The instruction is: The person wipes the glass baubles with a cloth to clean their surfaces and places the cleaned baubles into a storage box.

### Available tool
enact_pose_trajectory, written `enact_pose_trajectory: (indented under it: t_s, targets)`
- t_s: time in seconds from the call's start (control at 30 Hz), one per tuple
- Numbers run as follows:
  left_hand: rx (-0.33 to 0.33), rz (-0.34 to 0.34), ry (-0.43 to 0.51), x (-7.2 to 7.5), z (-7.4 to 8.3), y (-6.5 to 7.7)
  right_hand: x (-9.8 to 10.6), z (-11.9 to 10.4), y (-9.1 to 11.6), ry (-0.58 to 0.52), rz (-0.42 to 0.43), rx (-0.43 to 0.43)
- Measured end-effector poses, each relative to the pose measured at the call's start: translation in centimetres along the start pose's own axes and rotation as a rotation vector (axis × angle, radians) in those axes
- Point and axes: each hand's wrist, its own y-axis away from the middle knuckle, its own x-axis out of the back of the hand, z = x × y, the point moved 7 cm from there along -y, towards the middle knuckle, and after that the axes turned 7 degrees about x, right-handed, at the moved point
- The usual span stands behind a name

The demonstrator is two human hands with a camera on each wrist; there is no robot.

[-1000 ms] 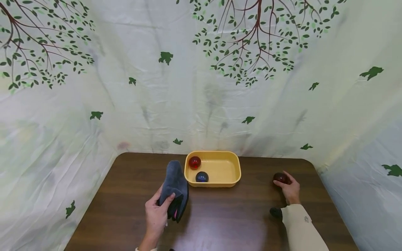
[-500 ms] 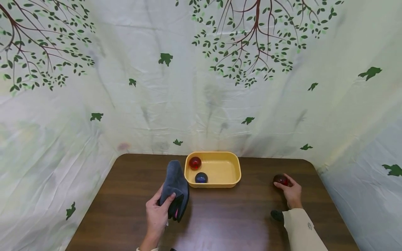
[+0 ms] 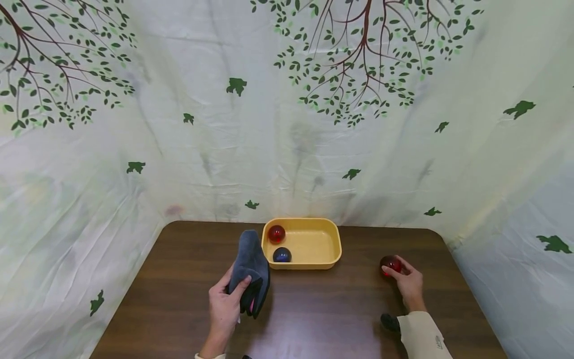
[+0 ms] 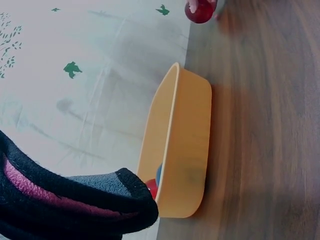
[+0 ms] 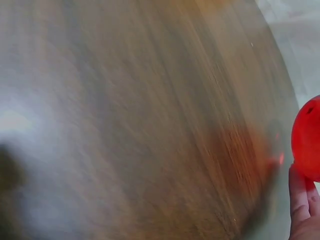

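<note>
My left hand [image 3: 225,304] grips a folded cloth bundle [image 3: 251,259], grey-blue on its outer face with black and pink layers. The bundle is upright beside the left end of a yellow tray [image 3: 314,266] and fills the lower left of the left wrist view. At the right, my right hand [image 3: 410,284] pinches a clear red ball [image 3: 389,265] between thumb and fingers. In the right wrist view that red ball [image 5: 309,140] shows at the right edge, with a reddish patch on the wood away from it. Inside the tray lie another red ball [image 3: 276,234] and a blue ball [image 3: 282,255].
A brown wooden table [image 3: 323,309] carries the tray near its back edge. Behind and beside it hangs a pale curtain [image 3: 269,124] printed with branches and green leaves. A dark rounded piece [image 3: 389,322] shows by the right sleeve [image 3: 421,334].
My right hand has shifted a little left and nearer to me with the red ball. My left hand stays in place with the cloth bundle.
</note>
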Motion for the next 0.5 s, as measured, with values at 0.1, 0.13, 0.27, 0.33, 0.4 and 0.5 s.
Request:
enact_pose_trajectory:
  t_s: [0.1, 0.13, 0.27, 0.33, 0.4, 0.5]
  targets:
    - [0.001, 0.001, -0.001, 0.0, -0.1, 0.0, -0.3, -0.2, 0.7, -0.006, -0.003, -0.005]
    - [0.004, 0.002, 0.001, -0.1, -0.1, 0.0, -0.5, -0.3, 0.9, -0.012, -0.003, -0.005]
    - [0.012, 0.004, -0.021, -0.1, -0.2, 0.0, -1.2, -0.9, 1.6, -0.025, -0.011, 0.014]
    - [0.02, 0.007, -0.038, -0.2, -0.3, 0.0, -1.7, -1.4, 2.0, -0.029, -0.023, 0.029]
    - [0.024, 0.007, -0.053, -0.3, -0.4, 0.0, -2.3, -2.0, 2.4, -0.034, -0.041, 0.046]
    - [0.026, -0.001, -0.058, -0.5, -0.4, -0.1, -3.4, -3.2, 3.1, -0.046, -0.074, 0.078]
